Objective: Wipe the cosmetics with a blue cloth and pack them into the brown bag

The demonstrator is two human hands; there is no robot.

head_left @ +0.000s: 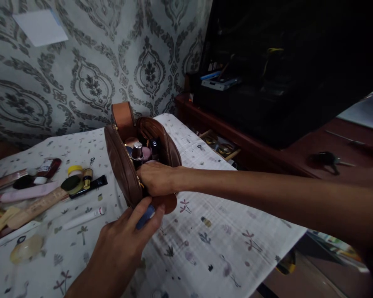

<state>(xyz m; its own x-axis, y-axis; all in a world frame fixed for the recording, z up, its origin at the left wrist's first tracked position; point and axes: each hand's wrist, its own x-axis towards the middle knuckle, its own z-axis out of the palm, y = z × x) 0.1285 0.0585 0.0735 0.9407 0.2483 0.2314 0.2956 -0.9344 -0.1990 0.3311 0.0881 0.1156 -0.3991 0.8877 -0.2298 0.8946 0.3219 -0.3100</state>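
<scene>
A brown quilted leather cosmetic bag [121,165] stands open on the table, with several small bottles and compacts showing inside. My right hand [157,178] reaches across from the right and is closed on the bag's near rim. Just below it, my left hand [124,238] holds a small blue object [145,217] between thumb and fingers, touching the bag's lower end.
A white floral cloth [211,240] covers the table. Several tubes, pencils and small jars [49,186] lie at the left. A white tube [83,217] lies near my left hand. A dark wooden cabinet [267,107] stands at the right. The table edge drops off at lower right.
</scene>
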